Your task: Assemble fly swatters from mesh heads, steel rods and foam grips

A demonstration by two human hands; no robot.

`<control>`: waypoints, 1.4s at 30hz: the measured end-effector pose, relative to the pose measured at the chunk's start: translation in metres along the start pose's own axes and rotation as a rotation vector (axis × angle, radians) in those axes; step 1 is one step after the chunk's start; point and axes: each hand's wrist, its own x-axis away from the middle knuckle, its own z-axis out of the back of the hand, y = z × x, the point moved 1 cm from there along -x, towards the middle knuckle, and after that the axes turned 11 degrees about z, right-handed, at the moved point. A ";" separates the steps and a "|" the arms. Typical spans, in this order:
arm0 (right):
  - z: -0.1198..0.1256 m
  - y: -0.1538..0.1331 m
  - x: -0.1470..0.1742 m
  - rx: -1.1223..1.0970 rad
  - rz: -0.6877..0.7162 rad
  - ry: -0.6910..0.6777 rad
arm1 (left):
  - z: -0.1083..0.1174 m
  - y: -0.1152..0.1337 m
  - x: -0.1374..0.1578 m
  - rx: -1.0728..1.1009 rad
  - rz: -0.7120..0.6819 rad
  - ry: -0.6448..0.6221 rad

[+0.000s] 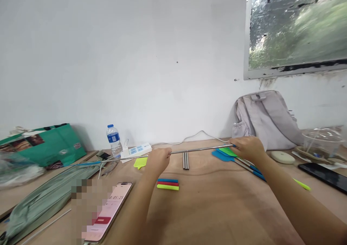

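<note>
My left hand [159,160] is closed around the middle of a long, thin telescopic fly swatter [200,150], stretched out level above the table. My right hand [247,147] grips its right end, where a little blue shows beside the fingers. Toward the left the rod ends in a narrow blue part, apparently the swatter head seen edge-on. Below it lie several short metal tubes [185,161] and, nearer me, blue, red and yellow handle sleeves [168,184]. Blue and green swatter heads [223,154] rest by my right hand. A yellow swatter head [140,162] lies left of my left hand.
At left are a green bag [59,144], a grey-green cloth pouch [48,194], a water bottle [113,140], a power strip [138,150] and a lit phone [111,212]. A backpack [264,118], white round case [282,157], dark phone [325,176] and plastic bowl [321,140] stand right.
</note>
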 end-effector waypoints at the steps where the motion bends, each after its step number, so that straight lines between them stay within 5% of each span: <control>1: 0.000 0.002 0.002 0.005 0.000 -0.009 | -0.001 -0.005 -0.001 -0.006 -0.005 0.003; 23: -0.023 -0.016 0.007 -0.164 0.025 -0.178 | -0.017 -0.040 -0.004 -0.147 -0.196 0.156; 32: -0.019 -0.023 -0.007 -0.294 -0.057 -0.326 | -0.021 -0.047 -0.012 -0.065 -0.036 0.126; 37: -0.012 -0.001 -0.006 -0.317 -0.197 -0.310 | -0.005 -0.065 -0.010 0.017 0.058 0.199; 42: -0.001 0.030 0.003 -0.312 -0.389 -0.203 | 0.037 -0.087 -0.002 0.103 0.150 0.437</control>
